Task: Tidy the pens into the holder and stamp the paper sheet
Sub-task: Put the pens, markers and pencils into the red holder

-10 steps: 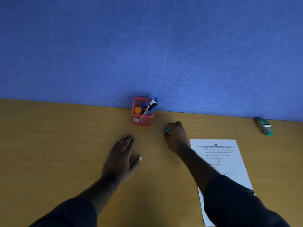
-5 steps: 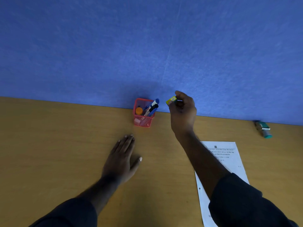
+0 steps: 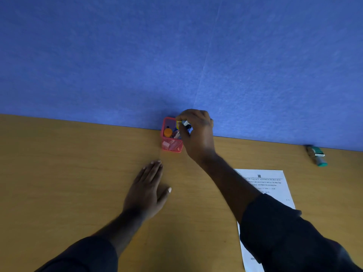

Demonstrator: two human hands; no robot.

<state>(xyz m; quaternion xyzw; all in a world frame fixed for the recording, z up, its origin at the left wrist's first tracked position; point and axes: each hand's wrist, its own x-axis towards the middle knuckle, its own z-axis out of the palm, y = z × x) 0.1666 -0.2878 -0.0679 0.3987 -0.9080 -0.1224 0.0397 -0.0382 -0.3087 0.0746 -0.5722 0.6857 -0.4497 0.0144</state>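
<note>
A red mesh pen holder stands at the back of the wooden desk against the blue wall, with several pens and an orange-capped one inside. My right hand hovers over the holder's right rim, fingers pinched on a small yellow pen held at the opening. My left hand lies flat on the desk, fingers apart, nothing in it. A printed paper sheet lies to the right, partly under my right sleeve. A green stamp lies on its side at the far right by the wall.
The wooden desk stretches bare to the left of the holder. A blue felt partition rises straight behind the desk's back edge.
My right hand lifted the yellow pen off the desk, then carried it left and over the holder. The left hand stayed flat in place.
</note>
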